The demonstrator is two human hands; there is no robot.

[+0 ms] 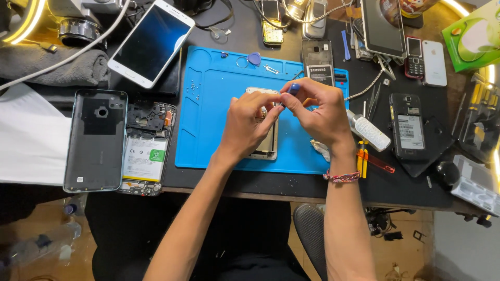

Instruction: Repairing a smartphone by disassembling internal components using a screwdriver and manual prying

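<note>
A phone [266,147] lies face down on the blue work mat [208,125], mostly hidden under my hands. My right hand [317,112] pinches a small screwdriver with a blue cap [293,89], held upright over the phone's upper part. My left hand [249,125] rests on the phone, its fingertips meeting the screwdriver's shaft beside the right hand. A woven bracelet [341,177] circles my right wrist.
An opened phone [145,151] and its grey back cover [97,139] lie left of the mat. A white phone [151,42], a battery [319,70], a small clear bottle [371,130], tweezers, several other phones and tiny screws [194,88] surround the mat.
</note>
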